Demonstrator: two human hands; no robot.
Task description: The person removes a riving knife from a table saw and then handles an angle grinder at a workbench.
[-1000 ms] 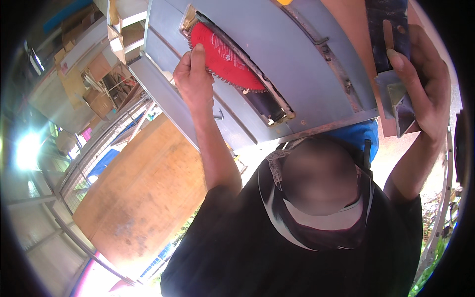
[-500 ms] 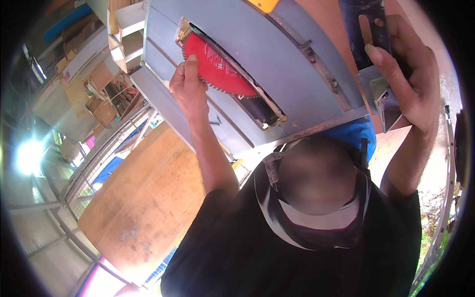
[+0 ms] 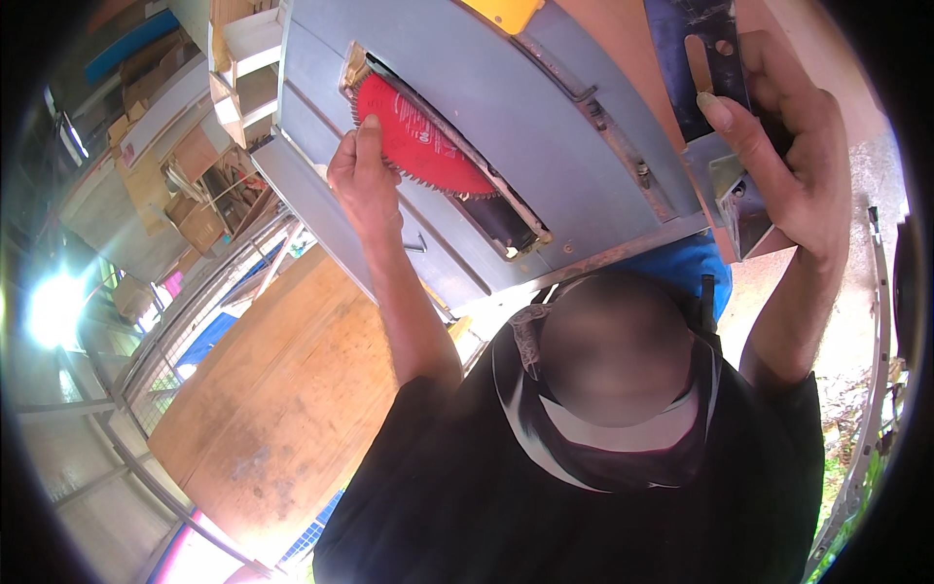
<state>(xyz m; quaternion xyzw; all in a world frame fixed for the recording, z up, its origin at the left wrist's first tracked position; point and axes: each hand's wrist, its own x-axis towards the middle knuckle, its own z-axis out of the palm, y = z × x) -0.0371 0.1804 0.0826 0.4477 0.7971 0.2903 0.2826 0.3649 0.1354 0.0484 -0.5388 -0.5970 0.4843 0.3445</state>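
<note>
A red circular saw blade (image 3: 413,136) with a toothed rim lies tilted at the long opening in a grey saw table (image 3: 574,146). My left hand (image 3: 365,185) pinches the blade's near left rim, fingers closed on the teeth edge. Off to the right, my right hand (image 3: 793,146) is wrapped round a dark metal plate (image 3: 720,49) with a long slot and a round hole. A bare-metal angled end (image 3: 735,190) sits below the plate, by the heel of that hand. The fingers behind the plate are partly hidden.
A small hex key (image 3: 416,243) rests on the table near my left forearm. A yellow piece (image 3: 506,12) is at the far edge. Left of the table lie a wooden board (image 3: 272,399) and stacked wood scraps (image 3: 195,185). Something blue (image 3: 671,268) hangs by the near edge.
The whole view has shifted slightly, with the table and both hands a little further left in the picture. Both hands keep their holds.
</note>
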